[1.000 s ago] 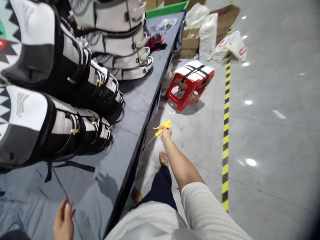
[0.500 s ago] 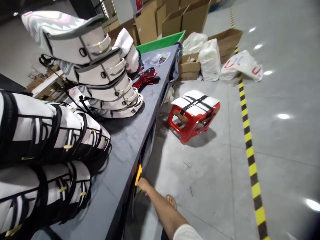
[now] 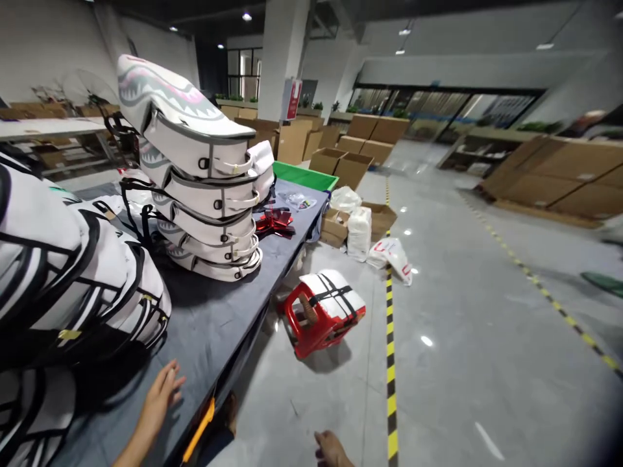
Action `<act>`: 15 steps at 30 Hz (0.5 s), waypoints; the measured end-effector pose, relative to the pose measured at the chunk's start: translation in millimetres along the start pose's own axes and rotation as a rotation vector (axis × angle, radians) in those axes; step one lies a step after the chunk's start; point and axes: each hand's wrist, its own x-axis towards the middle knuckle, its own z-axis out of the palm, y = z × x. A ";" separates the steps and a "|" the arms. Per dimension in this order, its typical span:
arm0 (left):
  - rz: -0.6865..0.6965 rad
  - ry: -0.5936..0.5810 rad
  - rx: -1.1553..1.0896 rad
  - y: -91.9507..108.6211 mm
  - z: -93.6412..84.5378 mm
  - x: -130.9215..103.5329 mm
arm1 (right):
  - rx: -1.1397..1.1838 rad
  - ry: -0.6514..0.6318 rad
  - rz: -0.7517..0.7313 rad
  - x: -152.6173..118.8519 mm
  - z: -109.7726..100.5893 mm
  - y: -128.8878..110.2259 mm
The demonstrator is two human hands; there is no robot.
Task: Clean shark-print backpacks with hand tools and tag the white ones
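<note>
My left hand [image 3: 164,388] is over the grey-covered table [image 3: 209,318], fingers apart with nothing in them, in front of a row of white-and-black backpacks [image 3: 111,272]. Partly cut off by the bottom edge, my right hand [image 3: 331,449] is above the floor, fingers loosely bent and no object visible in them. A slim orange tool [image 3: 200,429] hangs at the table's front edge, between the two hands and touched by neither; its exact kind is unclear. Farther along the table rises a stack of white backpacks [image 3: 195,188] with a shark-mouth print.
A red stool [image 3: 311,331] with a white strapped-on pad is on the floor beside the table. Red shiny pieces [image 3: 276,222] and a green-rimmed bin [image 3: 304,176] are at the table's far end. Cardboard boxes [image 3: 335,224], white bags [image 3: 359,233] and yellow-black floor tape [image 3: 390,337] lie beyond.
My right hand has let go of the orange tool and moved right, away from the table. My left hand has come into view over the table. The camera has tilted up.
</note>
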 end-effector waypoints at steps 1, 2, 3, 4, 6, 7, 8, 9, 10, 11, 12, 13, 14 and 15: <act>-0.003 -0.018 -0.053 19.7 19.7 17.7 | 0.009 0.029 0.006 13.5 -13.0 -15.5; -0.008 -0.029 -0.103 40.2 39.0 34.6 | 0.027 0.053 0.001 25.4 -23.0 -31.6; -0.011 -0.030 -0.148 60.5 57.7 51.0 | 0.047 0.070 -0.013 35.7 -29.7 -47.4; -0.015 -0.023 -0.186 79.7 75.4 67.0 | 0.068 0.081 -0.033 44.3 -33.1 -62.0; -0.025 0.016 -0.256 112.4 107.9 98.9 | 0.097 0.086 -0.075 58.3 -32.1 -86.3; -0.032 0.040 -0.286 125.3 122.7 115.2 | 0.100 0.084 -0.093 64.7 -29.5 -95.9; -0.042 0.065 -0.313 135.6 136.9 131.5 | 0.096 0.083 -0.107 71.8 -27.0 -104.4; -0.056 0.094 -0.337 143.7 150.6 147.6 | 0.085 0.081 -0.121 80.1 -25.9 -112.3; -0.070 0.131 -0.355 149.9 164.1 163.3 | 0.067 0.081 -0.136 90.4 -27.6 -120.7; -0.078 0.176 -0.365 154.6 177.6 178.2 | 0.046 0.082 -0.157 103.1 -32.8 -130.4; -0.082 0.226 -0.370 158.4 191.4 192.0 | 0.023 0.084 -0.185 118.4 -41.9 -142.1; -0.082 0.276 -0.380 161.7 205.7 204.1 | 0.001 0.087 -0.222 136.3 -54.6 -156.6; -0.078 0.319 -0.390 165.0 220.4 214.5 | -0.019 0.091 -0.267 156.2 -70.4 -174.0; -0.068 0.351 -0.400 168.5 235.6 223.1 | -0.035 0.094 -0.317 177.3 -88.4 -194.2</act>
